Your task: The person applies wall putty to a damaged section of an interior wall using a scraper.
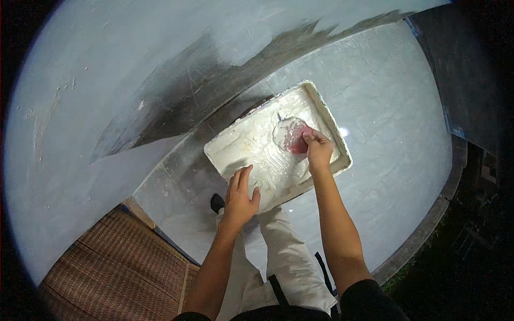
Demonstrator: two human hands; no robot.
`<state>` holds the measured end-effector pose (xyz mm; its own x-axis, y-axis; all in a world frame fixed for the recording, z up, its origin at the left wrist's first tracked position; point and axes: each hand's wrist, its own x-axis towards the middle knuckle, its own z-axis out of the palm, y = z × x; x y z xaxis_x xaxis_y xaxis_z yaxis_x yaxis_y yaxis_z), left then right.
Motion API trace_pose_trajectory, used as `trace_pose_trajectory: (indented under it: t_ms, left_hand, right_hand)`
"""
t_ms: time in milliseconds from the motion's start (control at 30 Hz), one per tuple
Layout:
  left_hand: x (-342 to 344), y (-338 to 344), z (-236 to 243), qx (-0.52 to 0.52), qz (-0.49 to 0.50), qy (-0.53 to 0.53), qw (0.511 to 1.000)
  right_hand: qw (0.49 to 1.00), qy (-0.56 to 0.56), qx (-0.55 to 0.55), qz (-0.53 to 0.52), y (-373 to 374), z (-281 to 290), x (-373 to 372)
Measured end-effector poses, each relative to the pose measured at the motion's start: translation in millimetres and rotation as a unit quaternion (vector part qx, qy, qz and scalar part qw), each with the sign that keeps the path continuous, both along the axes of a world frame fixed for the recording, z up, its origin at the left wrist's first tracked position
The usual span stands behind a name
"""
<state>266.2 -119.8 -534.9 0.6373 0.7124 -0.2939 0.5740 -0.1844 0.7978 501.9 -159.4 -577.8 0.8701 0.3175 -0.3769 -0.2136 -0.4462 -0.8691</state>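
A rectangular, pale-rimmed tray (327, 107) holds thick, creamy white paste (251, 134) with ridges and smears across it. Above its right half, my right hand (320, 152) pinches a reddish, see-through flat scraper (294, 142) between thumb and fingers. Some white paste clings to the scraper, and it seems to touch the paste, though the exact contact is hard to make out. My left hand (241, 198) is at the tray's near left side, thumb apart from stretched fingers. Nothing shows in its grasp. A faint greenish patch, too unclear to name, lies by its thumb.
Beyond the tray rises a wall (160, 59), part pale coating, part bare dark grey. Below is a grey tiled floor (391, 117). A brown woven panel (118, 262) stands at lower left. A curb (423, 235) edges the floor at right. My legs are close to the tray.
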Motion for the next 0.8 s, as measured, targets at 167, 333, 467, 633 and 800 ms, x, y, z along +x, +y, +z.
trace_pose_trajectory:
  t_ms: [167, 333, 467, 633, 800]
  left_hand:
    - [-4, 0, -3, 0.002, 0.009, -0.023, 1.000]
    - [-10, 5, 9, 0.028, 0.029, -0.035, 0.999]
    - [-13, 16, 42, 0.048, 0.051, -0.017, 0.997]
    - [-14, 26, 93, 0.064, 0.083, -0.012, 0.994]
    - [-21, 24, 132, 0.129, 0.088, -0.032, 0.987]
  right_hand:
    - [0.975, 0.188, 0.111, 0.034, -9, 3, 5]
    - [0.945, 0.281, 0.161, 0.051, -6, 37, 4]
    - [0.926, 0.310, 0.196, 0.092, 4, 83, -7]
    - [0.907, 0.332, 0.230, 0.119, 2, 120, -18]
    - [0.871, 0.376, 0.296, 0.111, -2, 166, -29]
